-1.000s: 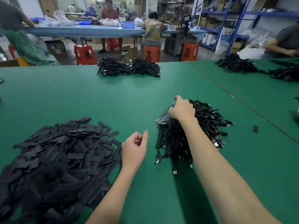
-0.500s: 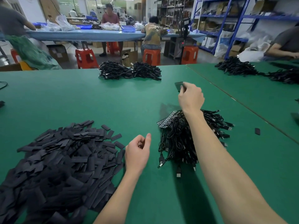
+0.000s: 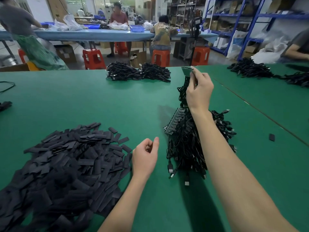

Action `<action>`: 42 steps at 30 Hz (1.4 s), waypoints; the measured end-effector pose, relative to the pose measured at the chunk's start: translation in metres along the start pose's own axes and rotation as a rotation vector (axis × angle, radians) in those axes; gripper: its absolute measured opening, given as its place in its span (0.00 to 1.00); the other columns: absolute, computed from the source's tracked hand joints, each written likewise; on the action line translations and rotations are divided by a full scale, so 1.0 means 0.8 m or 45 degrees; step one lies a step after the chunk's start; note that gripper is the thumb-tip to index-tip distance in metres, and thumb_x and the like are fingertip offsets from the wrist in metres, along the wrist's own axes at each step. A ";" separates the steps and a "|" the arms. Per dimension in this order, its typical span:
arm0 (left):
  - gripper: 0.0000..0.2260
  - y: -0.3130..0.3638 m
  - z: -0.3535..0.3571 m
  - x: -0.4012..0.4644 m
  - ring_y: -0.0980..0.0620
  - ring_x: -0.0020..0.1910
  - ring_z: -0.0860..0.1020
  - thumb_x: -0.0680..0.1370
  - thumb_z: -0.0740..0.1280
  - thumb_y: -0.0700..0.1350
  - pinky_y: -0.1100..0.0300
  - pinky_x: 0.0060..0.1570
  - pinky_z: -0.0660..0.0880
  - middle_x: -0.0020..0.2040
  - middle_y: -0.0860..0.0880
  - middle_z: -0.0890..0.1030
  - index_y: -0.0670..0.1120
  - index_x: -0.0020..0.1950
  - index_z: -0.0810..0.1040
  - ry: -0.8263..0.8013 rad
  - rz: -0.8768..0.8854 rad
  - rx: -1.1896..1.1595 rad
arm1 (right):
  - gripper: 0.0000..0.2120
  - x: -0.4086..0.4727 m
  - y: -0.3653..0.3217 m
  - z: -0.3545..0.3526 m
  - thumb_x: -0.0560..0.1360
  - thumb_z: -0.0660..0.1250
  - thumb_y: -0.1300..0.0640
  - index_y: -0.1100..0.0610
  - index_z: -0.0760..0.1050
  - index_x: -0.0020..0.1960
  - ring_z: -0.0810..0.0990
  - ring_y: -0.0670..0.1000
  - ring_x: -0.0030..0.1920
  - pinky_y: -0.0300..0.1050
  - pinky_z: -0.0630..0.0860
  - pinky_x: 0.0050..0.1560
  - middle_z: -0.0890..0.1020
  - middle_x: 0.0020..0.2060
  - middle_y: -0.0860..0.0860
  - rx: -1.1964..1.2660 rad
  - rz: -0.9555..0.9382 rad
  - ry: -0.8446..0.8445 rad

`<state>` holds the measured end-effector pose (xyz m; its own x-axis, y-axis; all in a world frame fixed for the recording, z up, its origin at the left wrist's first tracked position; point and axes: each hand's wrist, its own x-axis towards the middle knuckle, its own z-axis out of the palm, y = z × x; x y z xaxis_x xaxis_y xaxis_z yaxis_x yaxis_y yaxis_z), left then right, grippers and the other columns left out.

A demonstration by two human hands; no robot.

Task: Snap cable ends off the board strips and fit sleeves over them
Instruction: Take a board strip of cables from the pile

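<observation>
The green table point(image 3: 103, 104) fills the middle and lower frame. On it at lower left lies the big heap of flat black sleeves point(image 3: 63, 166); right of centre sits the tangled cable bundle point(image 3: 189, 144), with a board strip point(image 3: 175, 119) showing at its upper left edge. 2 more cable heaps point(image 3: 138, 72) lie at upper centre.

The right hand point(image 3: 199, 91), raised above the bundle in the upper right centre, pinches a second board strip point(image 3: 187, 70) by its top, its cables point(image 3: 184, 91) hanging down toward the bundle. The left hand point(image 3: 145, 156), at lower centre just beside the sleeves, is loosely curled and holds nothing.

To do this lift well, I would raise the strip until its cables hang free of the tangle, then bring it to the left hand for snapping.

Blue trays point(image 3: 137, 28) sit on the far blue table at upper centre; their contents cannot be made out.
</observation>
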<state>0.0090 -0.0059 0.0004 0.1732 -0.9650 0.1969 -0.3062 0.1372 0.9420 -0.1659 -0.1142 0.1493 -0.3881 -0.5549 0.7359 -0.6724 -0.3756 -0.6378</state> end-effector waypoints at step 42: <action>0.09 0.041 -0.097 0.043 0.46 0.66 0.77 0.83 0.64 0.44 0.55 0.63 0.75 0.62 0.49 0.81 0.48 0.63 0.77 -0.046 -0.091 -0.526 | 0.15 -0.233 -0.118 0.009 0.78 0.67 0.53 0.43 0.81 0.64 0.78 0.48 0.48 0.37 0.73 0.46 0.79 0.48 0.45 0.080 0.047 -0.133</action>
<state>0.0779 -0.0176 0.0592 0.1449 -0.9816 0.1246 0.1079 0.1408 0.9841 -0.0254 0.0192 0.0704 -0.3421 -0.6423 0.6859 -0.6165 -0.3975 -0.6797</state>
